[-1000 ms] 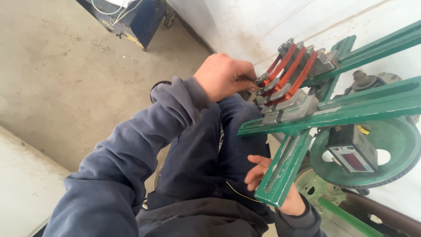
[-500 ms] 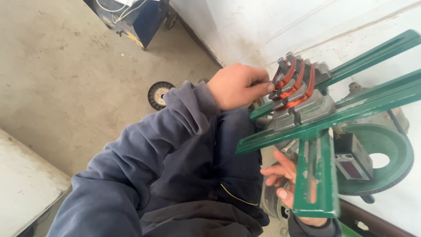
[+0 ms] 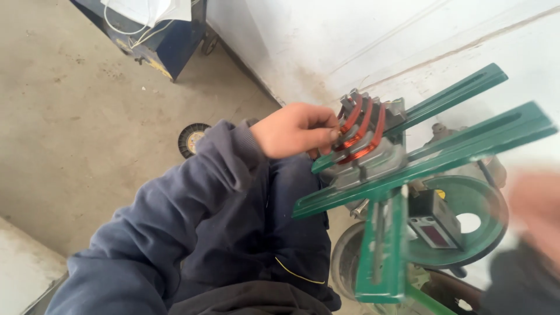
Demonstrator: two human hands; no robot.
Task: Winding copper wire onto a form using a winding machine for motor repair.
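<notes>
Our left hand (image 3: 294, 129), centre frame, has fingers curled and pinching the copper coils (image 3: 359, 131) on the grey former (image 3: 373, 160) atop green bars (image 3: 466, 149). Our right hand (image 3: 534, 201), at the right edge, is blurred; we cannot tell its grip.

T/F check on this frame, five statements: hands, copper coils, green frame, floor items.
1. The left hand pinches at the copper coils. True.
2. The coils sit on a grey former mounted to the green frame. True.
3. The right hand grips the coils too. False: it is blurred at the right edge, apart from them.
4. The frame arms are red. False: they are green.
5. A small wheel lies on the concrete floor. True.
</notes>
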